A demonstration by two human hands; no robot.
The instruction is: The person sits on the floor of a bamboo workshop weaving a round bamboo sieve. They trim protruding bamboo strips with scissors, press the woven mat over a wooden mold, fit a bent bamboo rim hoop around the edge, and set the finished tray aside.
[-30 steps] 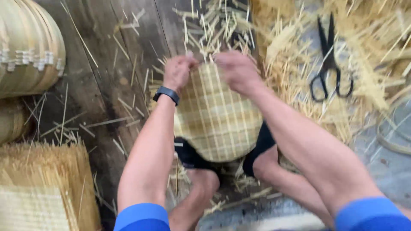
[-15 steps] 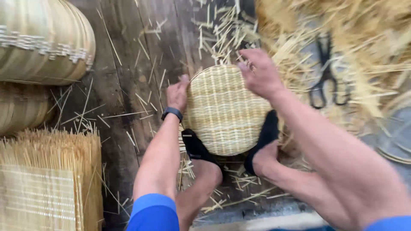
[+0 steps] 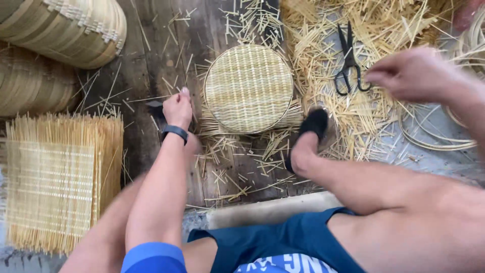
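A round woven bamboo tray [image 3: 247, 88] lies flat on the dark wooden floor, with neither hand touching it. My left hand [image 3: 178, 107], a black band on its wrist, sits just left of the tray with its fingers curled beside a dark shoe [image 3: 154, 110]. Off to the right, my right hand [image 3: 414, 76] hovers with its fingers bunched together and nothing visible in them. Its fingertips are a short way right of black scissors [image 3: 348, 60] that lie on loose bamboo strips. My right foot in a black shoe [image 3: 313, 124] rests near the tray's lower right edge.
Large woven baskets [image 3: 70, 30] are stacked at the top left. A pile of square woven mats [image 3: 55, 182] lies at the left. Cut bamboo strips [image 3: 323, 30] cover the floor at the top and right. Thin coiled rings [image 3: 434, 131] lie at the far right.
Both hands have let go of the round tray. My right hand has swung right toward the scissors and my left hand has dropped to the tray's left. My feet have come off the tray.
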